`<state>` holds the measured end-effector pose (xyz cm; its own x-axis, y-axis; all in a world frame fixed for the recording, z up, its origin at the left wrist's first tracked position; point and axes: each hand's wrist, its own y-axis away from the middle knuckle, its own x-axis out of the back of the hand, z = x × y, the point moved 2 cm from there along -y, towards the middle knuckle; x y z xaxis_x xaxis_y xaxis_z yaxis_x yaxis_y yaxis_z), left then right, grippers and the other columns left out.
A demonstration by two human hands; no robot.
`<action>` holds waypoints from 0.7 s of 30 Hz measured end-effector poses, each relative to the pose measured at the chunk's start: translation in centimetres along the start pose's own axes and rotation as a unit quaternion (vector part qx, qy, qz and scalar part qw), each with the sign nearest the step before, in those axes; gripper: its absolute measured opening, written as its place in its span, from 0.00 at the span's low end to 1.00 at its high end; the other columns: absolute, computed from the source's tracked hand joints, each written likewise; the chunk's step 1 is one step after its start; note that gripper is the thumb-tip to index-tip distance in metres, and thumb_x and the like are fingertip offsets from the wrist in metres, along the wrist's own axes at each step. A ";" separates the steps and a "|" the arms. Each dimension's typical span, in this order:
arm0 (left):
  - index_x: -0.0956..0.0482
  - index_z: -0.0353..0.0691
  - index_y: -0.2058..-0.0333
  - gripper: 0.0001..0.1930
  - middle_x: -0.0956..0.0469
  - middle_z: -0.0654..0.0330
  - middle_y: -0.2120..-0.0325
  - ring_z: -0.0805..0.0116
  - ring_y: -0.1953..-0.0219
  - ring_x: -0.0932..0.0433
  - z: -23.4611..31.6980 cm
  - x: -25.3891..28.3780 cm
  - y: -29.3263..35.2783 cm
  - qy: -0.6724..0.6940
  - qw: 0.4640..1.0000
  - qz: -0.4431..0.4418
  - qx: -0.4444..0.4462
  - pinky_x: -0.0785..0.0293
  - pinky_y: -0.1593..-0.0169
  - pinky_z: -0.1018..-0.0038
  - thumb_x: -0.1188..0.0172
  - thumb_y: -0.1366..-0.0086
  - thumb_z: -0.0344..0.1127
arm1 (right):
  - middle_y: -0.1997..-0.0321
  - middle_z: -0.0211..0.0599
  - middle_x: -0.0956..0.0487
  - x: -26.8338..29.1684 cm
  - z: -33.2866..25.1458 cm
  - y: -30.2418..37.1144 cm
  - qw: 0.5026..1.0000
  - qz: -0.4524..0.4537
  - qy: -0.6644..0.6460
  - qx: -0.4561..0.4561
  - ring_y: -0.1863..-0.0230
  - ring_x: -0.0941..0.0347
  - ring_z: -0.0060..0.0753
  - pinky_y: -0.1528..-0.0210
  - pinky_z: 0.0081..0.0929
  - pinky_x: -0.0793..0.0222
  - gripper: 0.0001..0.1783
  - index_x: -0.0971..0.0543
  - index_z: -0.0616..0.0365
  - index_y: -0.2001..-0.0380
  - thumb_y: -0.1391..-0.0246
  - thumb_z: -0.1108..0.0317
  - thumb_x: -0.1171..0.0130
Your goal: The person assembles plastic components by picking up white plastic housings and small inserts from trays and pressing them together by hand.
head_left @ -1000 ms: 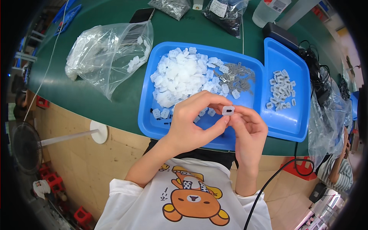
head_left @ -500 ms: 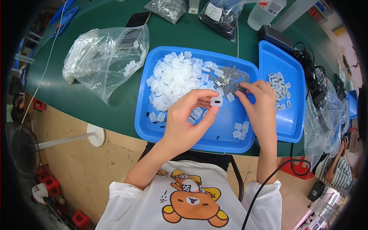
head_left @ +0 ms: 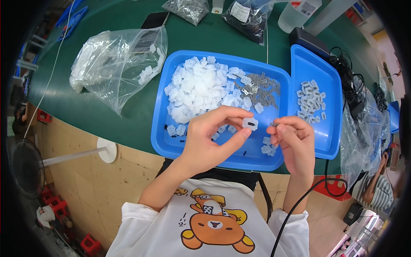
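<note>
Between thumb and forefinger, my left hand [head_left: 212,133] holds a translucent white plastic piece [head_left: 250,124] with a black insert in its middle. Just to the right, my right hand [head_left: 295,139] pinches a small grey metal plate [head_left: 272,124], partly hidden by the fingertips. Both hands are over a blue tray [head_left: 201,160]. In it lie a big heap of white plastic pieces [head_left: 195,88] on the left and a pile of flat grey metal plates [head_left: 267,88] at the back right. A few white pieces [head_left: 268,147] sit apart near the front right corner.
A second blue tray [head_left: 319,139] on the right holds assembled-looking pieces [head_left: 311,100]. An open clear bag [head_left: 124,64] of white parts lies at left, a phone [head_left: 155,20] behind it. Other bags [head_left: 244,21], a bottle [head_left: 295,16] and black cables [head_left: 353,85] stand along the back and right.
My right hand has come away from the metal plate pile toward me, now with a plate in its fingers. My left hand has shifted slightly right and nearer with the white piece.
</note>
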<state>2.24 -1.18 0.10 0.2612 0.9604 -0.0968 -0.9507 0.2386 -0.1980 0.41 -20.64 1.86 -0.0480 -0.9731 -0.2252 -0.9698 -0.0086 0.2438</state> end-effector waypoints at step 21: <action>0.19 0.35 0.61 0.14 0.19 0.58 0.72 0.73 0.70 0.19 0.2 0.1 0.1 -0.057 0.997 -0.012 -0.048 0.25 0.65 0.80 0.35 0.49 0.23 | 0.67 0.49 0.18 -0.9 -0.4 2.1 0.997 -0.058 -0.040 0.024 0.65 0.20 0.35 0.63 0.26 0.24 0.08 0.21 0.69 0.63 0.48 0.79 0.43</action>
<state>2.12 -1.06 0.31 0.2581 0.9659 0.0202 -0.9222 0.2526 -0.2928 -1.44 -19.89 2.93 0.0486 -0.9447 -0.3242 -0.9800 -0.1078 0.1674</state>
